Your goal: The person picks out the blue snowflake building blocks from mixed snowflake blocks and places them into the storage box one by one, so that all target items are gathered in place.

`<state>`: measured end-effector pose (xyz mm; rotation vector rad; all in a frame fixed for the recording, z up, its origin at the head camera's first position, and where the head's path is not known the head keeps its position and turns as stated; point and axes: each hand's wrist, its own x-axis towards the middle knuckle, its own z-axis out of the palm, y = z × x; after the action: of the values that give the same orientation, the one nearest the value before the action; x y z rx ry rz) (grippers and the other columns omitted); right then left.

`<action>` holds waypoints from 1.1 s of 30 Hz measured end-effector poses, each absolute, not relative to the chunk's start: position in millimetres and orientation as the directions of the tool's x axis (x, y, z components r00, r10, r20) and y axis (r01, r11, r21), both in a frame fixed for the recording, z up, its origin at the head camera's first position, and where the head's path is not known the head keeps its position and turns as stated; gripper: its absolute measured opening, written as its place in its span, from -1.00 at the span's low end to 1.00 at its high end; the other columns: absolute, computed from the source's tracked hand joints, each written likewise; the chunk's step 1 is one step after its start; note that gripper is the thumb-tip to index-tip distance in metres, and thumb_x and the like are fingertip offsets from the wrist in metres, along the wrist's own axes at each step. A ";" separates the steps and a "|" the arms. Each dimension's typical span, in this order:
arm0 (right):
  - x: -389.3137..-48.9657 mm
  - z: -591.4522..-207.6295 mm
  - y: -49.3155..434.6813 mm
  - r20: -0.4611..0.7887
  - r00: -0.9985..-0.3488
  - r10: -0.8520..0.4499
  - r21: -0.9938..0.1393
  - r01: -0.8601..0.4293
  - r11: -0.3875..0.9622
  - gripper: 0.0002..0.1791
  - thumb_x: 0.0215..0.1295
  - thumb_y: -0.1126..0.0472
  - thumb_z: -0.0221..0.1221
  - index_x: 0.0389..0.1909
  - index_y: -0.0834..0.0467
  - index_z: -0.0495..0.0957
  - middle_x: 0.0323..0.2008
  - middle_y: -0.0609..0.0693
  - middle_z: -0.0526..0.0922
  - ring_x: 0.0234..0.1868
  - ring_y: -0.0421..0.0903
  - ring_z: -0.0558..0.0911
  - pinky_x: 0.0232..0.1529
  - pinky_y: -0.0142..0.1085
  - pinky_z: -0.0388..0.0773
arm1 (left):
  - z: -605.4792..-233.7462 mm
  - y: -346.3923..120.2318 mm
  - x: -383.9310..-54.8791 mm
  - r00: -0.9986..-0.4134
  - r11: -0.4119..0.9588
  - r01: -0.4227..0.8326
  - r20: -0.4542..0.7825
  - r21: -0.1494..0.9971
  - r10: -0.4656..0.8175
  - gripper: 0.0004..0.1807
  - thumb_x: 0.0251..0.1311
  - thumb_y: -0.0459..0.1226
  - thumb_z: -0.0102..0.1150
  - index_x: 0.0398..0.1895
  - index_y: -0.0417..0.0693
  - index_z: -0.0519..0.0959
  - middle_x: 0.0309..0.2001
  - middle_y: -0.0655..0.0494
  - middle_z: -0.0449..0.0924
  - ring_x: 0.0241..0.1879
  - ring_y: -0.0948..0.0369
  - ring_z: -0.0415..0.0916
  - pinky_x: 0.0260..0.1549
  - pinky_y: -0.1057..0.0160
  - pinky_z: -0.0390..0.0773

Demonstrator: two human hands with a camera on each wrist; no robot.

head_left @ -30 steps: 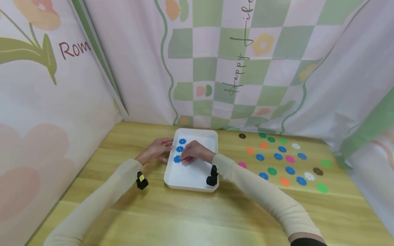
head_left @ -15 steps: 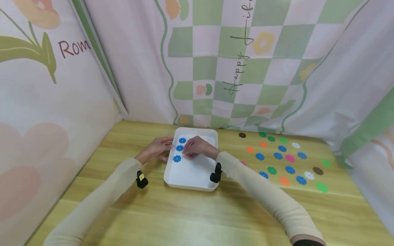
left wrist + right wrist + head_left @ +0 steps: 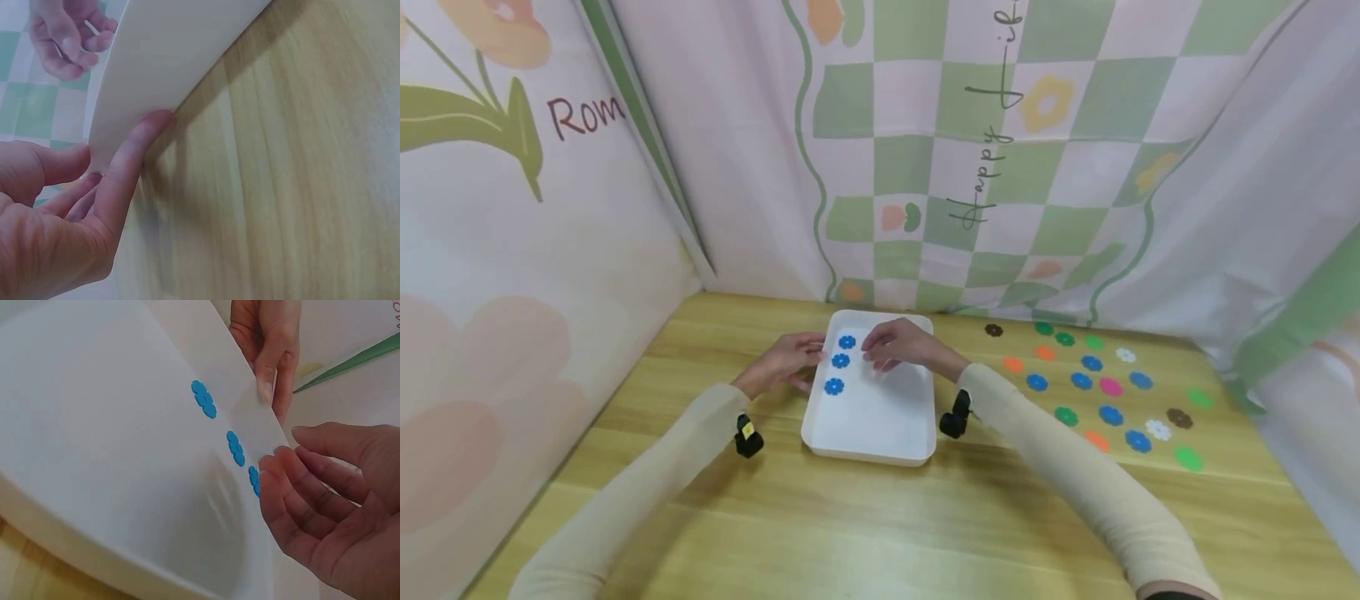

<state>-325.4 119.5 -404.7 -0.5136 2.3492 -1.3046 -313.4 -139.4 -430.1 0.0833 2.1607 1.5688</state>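
A white rectangular tray (image 3: 880, 425) holds three blue flower-shaped pieces in a column along its left side: a far one (image 3: 847, 342), a middle one (image 3: 840, 360) and a near one (image 3: 834, 386). My left hand (image 3: 782, 364) holds the tray's left edge, thumb at the rim and a finger against the outer wall, as the left wrist view shows. Above the far part of the tray hovers my right hand (image 3: 907, 343), its fingers loosely bent with nothing between them. In the right wrist view, its fingers (image 3: 272, 487) overlap one blue piece.
Right of the tray, loose flower pieces and discs lie scattered on the wooden table (image 3: 880, 525), among them a blue flower (image 3: 1138, 441), a pink one (image 3: 1110, 387), a brown one (image 3: 1179, 417) and a green disc (image 3: 1188, 458). A patterned curtain (image 3: 902, 167) hangs behind.
My right hand has drawn away from the blue pieces, up and to the right, uncovering the near one fully. My left hand has stayed at the tray's edge.
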 end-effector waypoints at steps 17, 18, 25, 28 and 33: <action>-321.2 -410.1 215.1 0.071 -0.909 -0.412 -0.861 -0.264 0.435 -0.66 0.50 0.34 0.21 0.14 0.51 0.55 -0.03 0.41 0.69 -0.09 0.27 0.73 -0.01 0.11 0.78 | -431.7 -137.5 -313.1 -0.900 0.354 -0.237 -0.342 0.905 0.271 -0.40 0.58 -0.29 0.07 0.60 -0.11 0.25 0.53 -0.24 0.31 0.30 -0.20 0.53 -0.23 0.08 0.85; -320.5 -410.4 221.8 0.083 -0.911 -0.404 -0.858 -0.271 0.436 -0.67 0.50 0.35 0.20 0.14 0.51 0.55 -0.02 0.41 0.68 -0.09 0.24 0.74 0.00 0.11 0.78 | -431.2 -137.5 -313.1 -0.900 0.351 -0.234 -0.339 0.907 0.275 -0.40 0.58 -0.29 0.07 0.61 -0.12 0.25 0.53 -0.24 0.31 0.29 -0.20 0.53 -0.23 0.08 0.85; -312.2 -408.2 269.4 0.122 -0.918 -0.376 -0.819 -0.307 0.484 -0.64 0.57 0.27 0.16 0.20 0.45 0.54 0.10 0.47 0.63 0.02 0.15 0.71 0.04 -0.08 0.79 | -427.5 -137.2 -312.3 -0.901 0.357 -0.216 -0.326 0.909 0.285 -0.40 0.59 -0.29 0.05 0.61 -0.15 0.23 0.52 -0.27 0.31 0.30 -0.21 0.53 -0.22 0.07 0.84; -308.0 -407.6 288.6 0.139 -0.922 -0.363 -0.755 -0.336 0.563 -0.63 0.58 0.21 0.17 0.22 0.38 0.56 0.11 0.35 0.67 0.09 0.17 0.67 0.07 -0.22 0.73 | -427.6 -137.3 -312.6 -0.901 0.358 -0.216 -0.327 0.908 0.284 -0.40 0.59 -0.29 0.05 0.61 -0.15 0.24 0.52 -0.27 0.31 0.30 -0.21 0.53 -0.23 0.07 0.84; -302.1 -414.4 317.6 0.153 -0.925 -0.348 -0.694 -0.351 0.628 -0.61 0.55 0.22 0.20 0.22 0.40 0.55 0.07 0.30 0.70 0.07 0.12 0.65 0.07 -0.37 0.62 | -429.6 -137.8 -313.8 -0.900 0.369 -0.222 -0.335 0.903 0.279 -0.41 0.59 -0.28 0.05 0.61 -0.13 0.24 0.53 -0.26 0.31 0.32 -0.21 0.52 -0.23 0.08 0.84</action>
<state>-302.1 317.6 -414.4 -0.6085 2.8383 -1.2116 -313.8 -137.8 -429.6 0.0493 2.1999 1.5502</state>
